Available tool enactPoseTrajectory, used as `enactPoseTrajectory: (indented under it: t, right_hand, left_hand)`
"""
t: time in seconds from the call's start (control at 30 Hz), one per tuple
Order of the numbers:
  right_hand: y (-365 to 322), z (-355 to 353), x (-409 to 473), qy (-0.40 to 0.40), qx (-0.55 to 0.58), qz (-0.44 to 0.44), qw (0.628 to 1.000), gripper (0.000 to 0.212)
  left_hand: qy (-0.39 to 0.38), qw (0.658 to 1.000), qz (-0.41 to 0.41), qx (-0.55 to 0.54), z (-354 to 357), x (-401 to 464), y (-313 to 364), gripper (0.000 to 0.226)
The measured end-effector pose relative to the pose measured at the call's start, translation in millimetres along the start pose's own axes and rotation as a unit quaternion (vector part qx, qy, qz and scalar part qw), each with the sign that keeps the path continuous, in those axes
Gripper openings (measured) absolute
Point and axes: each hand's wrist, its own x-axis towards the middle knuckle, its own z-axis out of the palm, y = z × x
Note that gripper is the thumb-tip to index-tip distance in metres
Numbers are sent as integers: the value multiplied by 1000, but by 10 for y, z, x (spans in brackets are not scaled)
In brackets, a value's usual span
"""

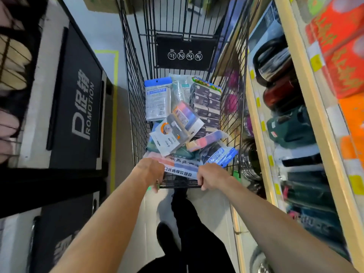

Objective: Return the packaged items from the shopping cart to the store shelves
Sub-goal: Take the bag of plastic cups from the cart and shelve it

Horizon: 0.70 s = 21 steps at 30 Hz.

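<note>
A black promotion stand [76,107] flanks the aisle as both hands — left hand [151,174], right hand [211,176] — grip the shopping cart [136,107] handle; packaged items [183,119] fill its basket — store shelves [262,123] alongside right.

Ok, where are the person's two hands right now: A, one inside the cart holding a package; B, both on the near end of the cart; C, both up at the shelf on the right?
B: the left hand and right hand both grip the near end of the shopping cart, with the packages lying untouched inside.
</note>
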Motion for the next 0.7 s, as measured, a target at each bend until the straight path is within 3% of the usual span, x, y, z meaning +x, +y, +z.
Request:
enactPoseTrajectory:
  t: [0.27,0.53,0.7]
  right_hand:
    - [-217,1074,-705,-5,-109,-48,993,20]
    - [-370,1794,-1231,-35,-163,-105,980,18]
    - [-441,2103,-1413,-57,-184,-119,974,23]
  left_hand:
    - [53,996,43,-52,1210,-244,514,48]
    - [-45,993,63,-92,1930,-285,943,53]
    - [-32,994,35,-100,2258,-429,1202,58]
